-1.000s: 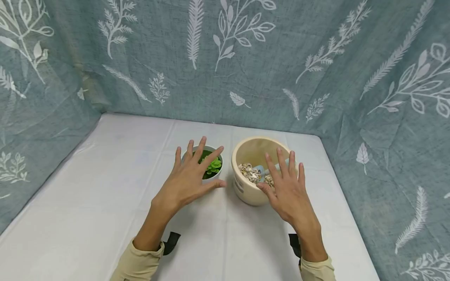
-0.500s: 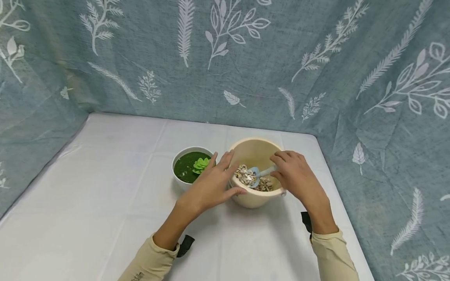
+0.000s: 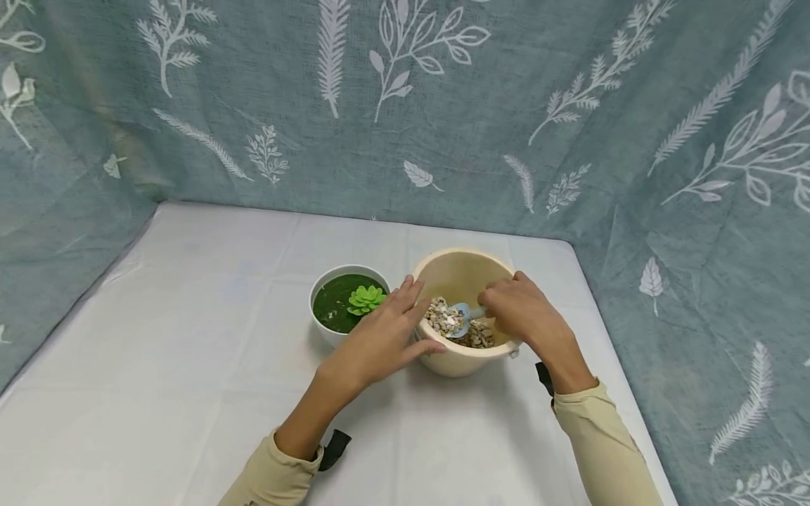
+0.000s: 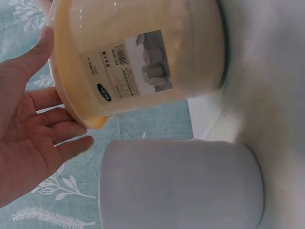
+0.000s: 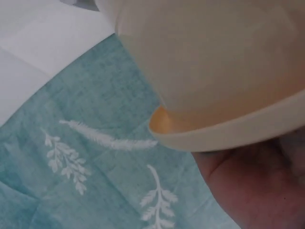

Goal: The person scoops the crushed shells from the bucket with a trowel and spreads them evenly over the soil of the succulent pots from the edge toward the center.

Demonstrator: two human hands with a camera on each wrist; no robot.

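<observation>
A cream pot (image 3: 443, 358) stands on the white table (image 3: 190, 351) with pebbles (image 3: 477, 336) inside. A small blue scoop (image 3: 458, 322) lies in the pebbles, and my right hand (image 3: 515, 309) reaches over the pot's rim and pinches its handle. My left hand (image 3: 386, 334) rests against the pot's left side, fingers straight and thumb on the wall. Close by on the left stands a white pot (image 3: 323, 330) holding a green plant (image 3: 365, 298). The left wrist view has the cream pot (image 4: 143, 62), the white pot (image 4: 181, 186) and my left hand (image 4: 28, 138). In the right wrist view the cream pot (image 5: 214, 62) fills the frame above my right hand (image 5: 257, 191).
A blue-grey curtain with white leaf prints (image 3: 443, 105) closes in the table at the back and on both sides. The table's right edge (image 3: 607, 330) runs close to the cream pot. White cloth stretches to the left and front of the pots.
Both hands have gone from hovering flat over the pots to the cream pot. The right hand has taken hold of the scoop handle; the left has moved off the plant pot onto the cream pot's side.
</observation>
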